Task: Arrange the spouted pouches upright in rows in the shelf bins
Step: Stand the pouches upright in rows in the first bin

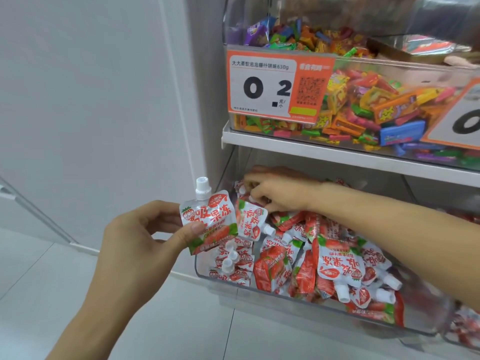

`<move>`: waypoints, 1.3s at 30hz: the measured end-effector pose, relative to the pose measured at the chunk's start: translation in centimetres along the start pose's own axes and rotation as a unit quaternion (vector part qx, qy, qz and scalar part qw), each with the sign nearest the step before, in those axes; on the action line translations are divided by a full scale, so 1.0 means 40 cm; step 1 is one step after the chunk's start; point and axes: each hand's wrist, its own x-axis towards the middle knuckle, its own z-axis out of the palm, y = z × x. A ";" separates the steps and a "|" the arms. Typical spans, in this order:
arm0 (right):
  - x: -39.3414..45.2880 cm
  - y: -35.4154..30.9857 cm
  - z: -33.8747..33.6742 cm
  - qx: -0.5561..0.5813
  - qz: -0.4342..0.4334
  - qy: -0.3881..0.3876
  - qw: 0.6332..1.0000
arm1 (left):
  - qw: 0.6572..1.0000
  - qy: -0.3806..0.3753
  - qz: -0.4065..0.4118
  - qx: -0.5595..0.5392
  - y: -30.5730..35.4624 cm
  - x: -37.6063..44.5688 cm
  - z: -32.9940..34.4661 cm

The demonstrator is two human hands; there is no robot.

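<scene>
left hand point(145, 229): out front of the bin's left end, thumb and curled fingers pinching one strawberry pouch point(207, 222) by its left edge, spout cap pointing to 12 o'clock, so it's upright and in the air, not in the bin.
right hand point(280, 193): arm comes in from 3 o'clock, reaching across the clear bin point(259, 294) to its back left corner. Fingers curled down onto the caps of pouches there; looks like it's gripping one, can't quite tell which.
loose pouches point(337, 266): a messy heap at the bin's middle and right, spouts mostly toward 5 o'clock.
row point(231, 261): a few pouches standing at the bin's left end.
upper bin point(363, 105): at 12 o'clock, colourful candy, orange price tag point(272, 87).
</scene>
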 end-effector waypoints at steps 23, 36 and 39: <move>-0.017 -0.129 0.038 0.149 0.121 -0.062 0.979 | 1.000 0.021 0.016 0.004 0.000 -0.004 -0.004; -0.137 -0.145 -0.090 0.501 0.114 0.051 0.856 | 0.996 0.027 0.079 -0.041 0.024 0.003 0.072; -0.137 -0.202 -0.078 0.466 0.078 0.130 0.872 | 0.993 0.011 0.119 -0.009 0.027 0.014 0.120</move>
